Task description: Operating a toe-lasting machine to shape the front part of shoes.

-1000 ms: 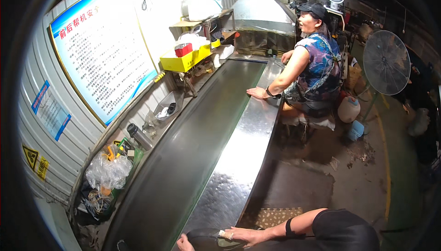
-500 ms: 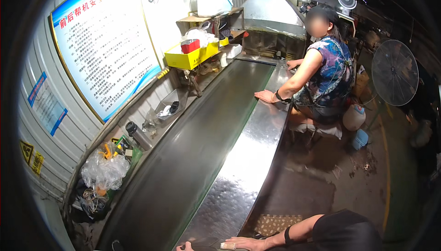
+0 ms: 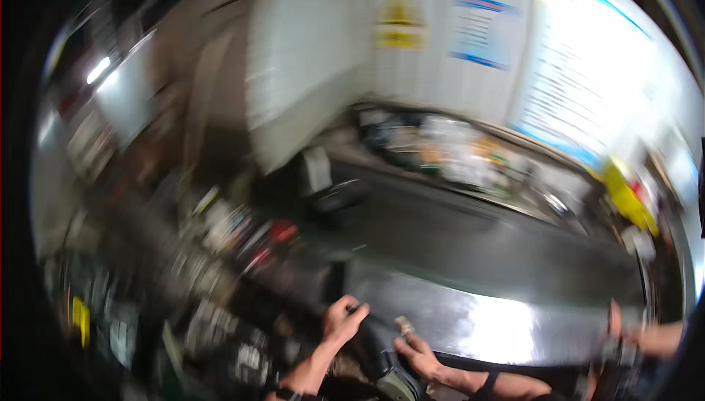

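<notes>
Wall poster [image 3: 580, 70]: two o'clock, overexposed to near white, its lines smeared.
Metal strip [image 3: 507, 327]: hard white glare between four and five o'clock.
Dark tabletop [image 3: 470, 239]: dimmer, with a soft grey sheen.
Lamp [image 3: 98, 69]: a short bright streak at ten o'clock.
Clutter [image 3: 242, 349]: seven o'clock, shadowy, motion-blurred.
Left hand [image 3: 344, 320], right hand [image 3: 418, 353]: near six o'clock, slightly soft.
Rim: black all round, straight edges bowed.

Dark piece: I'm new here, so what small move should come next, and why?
Perhaps close the right hand on the dark piece to steady it: the left hand appears curled at its upper end, while the right looks open beside it.
</notes>
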